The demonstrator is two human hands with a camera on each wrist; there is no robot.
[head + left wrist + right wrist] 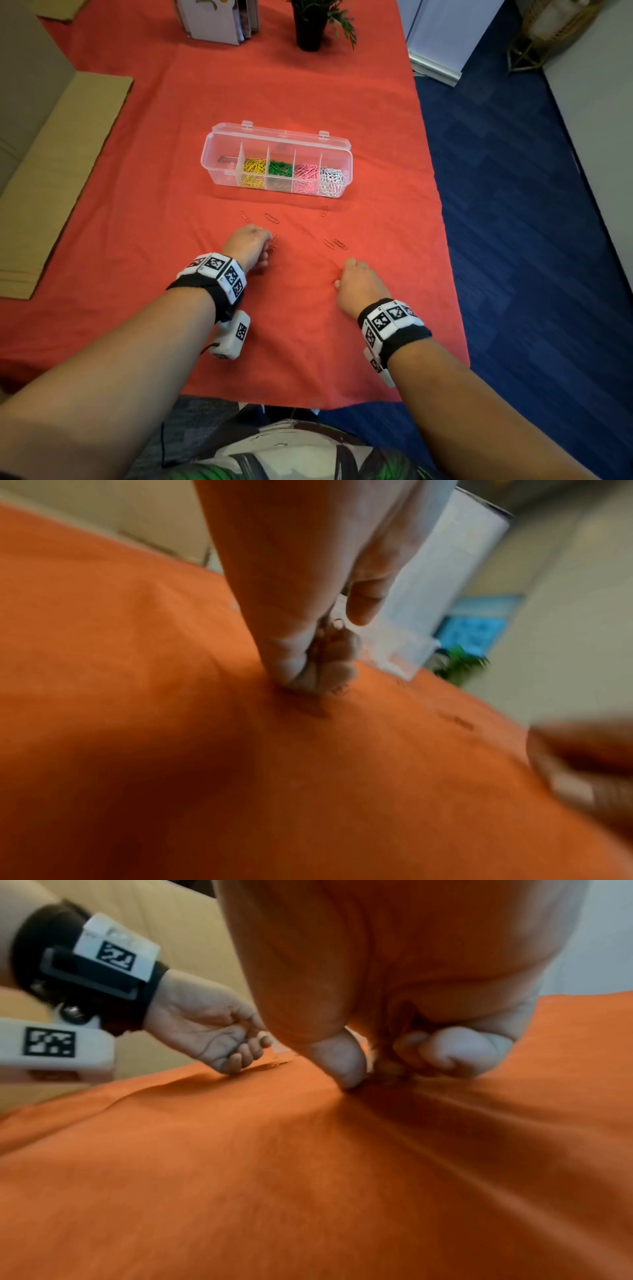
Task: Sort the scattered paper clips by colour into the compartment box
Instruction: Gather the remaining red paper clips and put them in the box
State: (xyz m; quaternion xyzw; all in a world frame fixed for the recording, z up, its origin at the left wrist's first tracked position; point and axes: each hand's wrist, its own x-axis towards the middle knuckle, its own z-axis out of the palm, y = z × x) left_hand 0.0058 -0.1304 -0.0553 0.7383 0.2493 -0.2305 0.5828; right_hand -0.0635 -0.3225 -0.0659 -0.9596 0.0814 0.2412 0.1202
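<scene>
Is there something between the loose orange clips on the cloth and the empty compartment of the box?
Nothing visible blocks the way. The orange clips lie on the red cloth just in front of the box. Its lid is open, and the leftmost compartment holds no clips that can be seen.

On my left wrist feed, my left hand (308, 631) is down on the orange cloth (154, 723), fingertips (301, 674) pressed into the fabric with what looks like a clip (337, 623) pinched between finger and thumb, though it's blurry. Beyond it I see the clear box (411, 653), faint clips (464, 723) lying on the cloth, a green plant (459, 664), and my right hand (589, 772) smeared at the edge.
</scene>
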